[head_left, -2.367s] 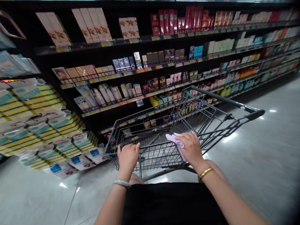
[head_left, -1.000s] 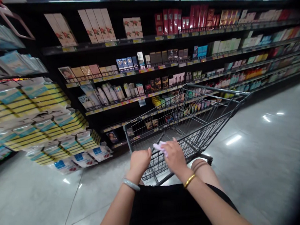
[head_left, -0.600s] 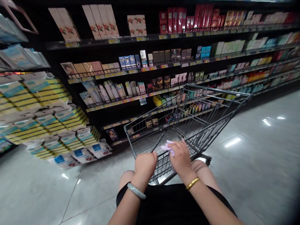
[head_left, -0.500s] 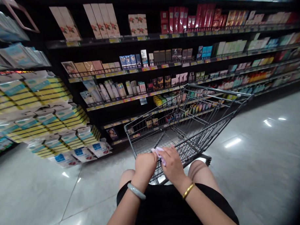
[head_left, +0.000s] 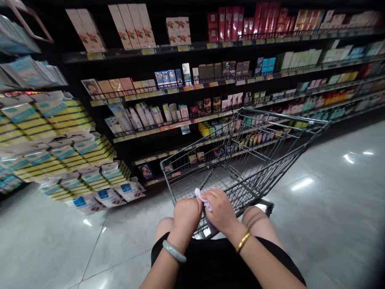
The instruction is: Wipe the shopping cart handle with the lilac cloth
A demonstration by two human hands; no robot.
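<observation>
a pale lilac cloth (head_left: pixel 202 200) lies on the near rim of the wire shopping cart (head_left: pixel 242 163), at 6 o'clock in view. dark shelves of boxes (head_left: pixel 188 77) stand beyond at 12, stacked packs (head_left: pixel 53 156) at 9. the right hand (head_left: pixel 220 211) presses the cloth, fingers curled; the left hand (head_left: pixel 186 214) is fisted on the rim, touching it.

Cloth (head_left: pixel 199 196) lilac — cart (head_left: pixel 242 163) grey wire; bangle (head_left: pixel 174 250) pale green, bracelet (head_left: pixel 243 241) gold.
</observation>
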